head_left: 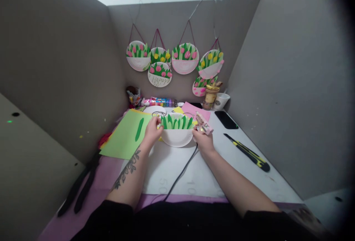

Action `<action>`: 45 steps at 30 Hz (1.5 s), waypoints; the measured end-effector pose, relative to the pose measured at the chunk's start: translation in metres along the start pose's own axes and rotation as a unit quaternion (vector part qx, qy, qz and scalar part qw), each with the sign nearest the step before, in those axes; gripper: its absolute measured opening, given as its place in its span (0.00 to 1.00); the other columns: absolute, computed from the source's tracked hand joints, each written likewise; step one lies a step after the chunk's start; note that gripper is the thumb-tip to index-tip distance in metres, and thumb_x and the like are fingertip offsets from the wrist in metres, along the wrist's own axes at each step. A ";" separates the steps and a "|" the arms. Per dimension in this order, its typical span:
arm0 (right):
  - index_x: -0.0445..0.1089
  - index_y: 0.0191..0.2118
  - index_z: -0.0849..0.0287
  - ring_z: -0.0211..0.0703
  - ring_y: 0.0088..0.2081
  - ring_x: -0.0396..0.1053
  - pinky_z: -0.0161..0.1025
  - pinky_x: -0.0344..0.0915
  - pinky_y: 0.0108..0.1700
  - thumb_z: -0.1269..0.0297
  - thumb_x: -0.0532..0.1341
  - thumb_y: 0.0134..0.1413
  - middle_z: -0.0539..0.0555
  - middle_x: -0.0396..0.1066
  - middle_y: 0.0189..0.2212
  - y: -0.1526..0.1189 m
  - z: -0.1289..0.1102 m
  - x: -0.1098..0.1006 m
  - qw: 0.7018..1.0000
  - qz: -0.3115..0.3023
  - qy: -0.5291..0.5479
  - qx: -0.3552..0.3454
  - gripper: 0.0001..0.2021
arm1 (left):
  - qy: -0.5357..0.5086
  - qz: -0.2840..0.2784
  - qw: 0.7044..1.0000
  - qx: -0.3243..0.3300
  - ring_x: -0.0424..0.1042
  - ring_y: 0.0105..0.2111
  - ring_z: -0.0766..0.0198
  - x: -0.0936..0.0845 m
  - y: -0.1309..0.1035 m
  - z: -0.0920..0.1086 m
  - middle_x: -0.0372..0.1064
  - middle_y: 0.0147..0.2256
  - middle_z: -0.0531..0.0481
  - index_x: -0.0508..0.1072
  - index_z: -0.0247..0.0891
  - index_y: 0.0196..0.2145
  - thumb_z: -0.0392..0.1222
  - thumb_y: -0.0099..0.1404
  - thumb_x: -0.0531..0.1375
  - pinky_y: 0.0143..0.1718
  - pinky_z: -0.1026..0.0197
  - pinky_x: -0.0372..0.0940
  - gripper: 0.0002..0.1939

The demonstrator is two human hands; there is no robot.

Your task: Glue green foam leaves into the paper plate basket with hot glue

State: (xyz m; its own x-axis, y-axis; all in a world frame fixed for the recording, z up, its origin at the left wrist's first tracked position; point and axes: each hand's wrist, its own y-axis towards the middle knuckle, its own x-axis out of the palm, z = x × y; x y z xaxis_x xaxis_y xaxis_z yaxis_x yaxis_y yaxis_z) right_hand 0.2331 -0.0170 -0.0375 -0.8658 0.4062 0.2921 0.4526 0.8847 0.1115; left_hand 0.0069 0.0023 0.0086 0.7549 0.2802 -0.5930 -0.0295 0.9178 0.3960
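Observation:
A white paper plate pocket (178, 137) with green paper leaves (177, 122) standing in it is held upright over the table. My left hand (153, 131) pinches its left edge, by the outermost leaves. At its right edge, my right hand (203, 139) is closed on the rim. A pink glue gun (204, 124) is at my right hand, its dark cord (181, 172) running down toward my body; whether the fingers also grip it is hard to tell. Green paper sheets (122, 135) lie left of my left hand, with a dark green strip (139, 129) on top.
Finished plates with paper tulips (185, 62) hang on the grey back panel. A black and yellow cutter (249, 154) and a phone (226, 120) lie at the right. Cups (221, 101), pink paper (196, 110) and a pen holder (134, 97) stand or lie at the back.

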 end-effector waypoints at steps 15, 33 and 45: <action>0.70 0.31 0.58 0.37 0.28 0.69 0.33 0.65 0.29 0.72 0.69 0.28 0.46 0.71 0.27 0.007 -0.014 0.003 0.991 0.011 0.127 0.025 0.16 | -0.398 -0.006 0.900 -0.177 0.74 0.43 0.51 0.037 -0.010 0.004 0.73 0.44 0.39 0.68 0.33 0.49 0.40 0.40 0.72 0.44 0.54 0.68 0.37; 0.69 0.34 0.58 0.36 0.27 0.69 0.33 0.66 0.29 0.72 0.69 0.29 0.45 0.70 0.26 0.020 -0.013 -0.006 0.989 0.023 0.143 -0.010 0.19 | -0.252 0.021 0.957 -0.145 0.72 0.31 0.62 0.021 0.000 -0.017 0.75 0.31 0.47 0.75 0.34 0.35 0.45 0.51 0.65 0.36 0.61 0.65 0.15; 0.69 0.37 0.57 0.35 0.24 0.67 0.32 0.64 0.24 0.68 0.71 0.30 0.44 0.70 0.25 0.026 -0.004 -0.007 0.994 0.033 0.099 -0.006 0.21 | -0.232 0.026 0.963 -0.139 0.70 0.27 0.64 0.020 -0.001 -0.009 0.73 0.26 0.51 0.74 0.35 0.29 0.44 0.51 0.63 0.31 0.64 0.63 0.10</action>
State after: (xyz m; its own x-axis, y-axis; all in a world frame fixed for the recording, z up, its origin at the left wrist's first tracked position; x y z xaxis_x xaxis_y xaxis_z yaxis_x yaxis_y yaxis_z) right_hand 0.2515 0.0027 -0.0329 -0.7754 0.4089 0.4812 0.5110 0.8540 0.0977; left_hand 0.0157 0.0091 -0.0101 0.9568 0.2316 -0.1758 -0.2008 0.9636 0.1766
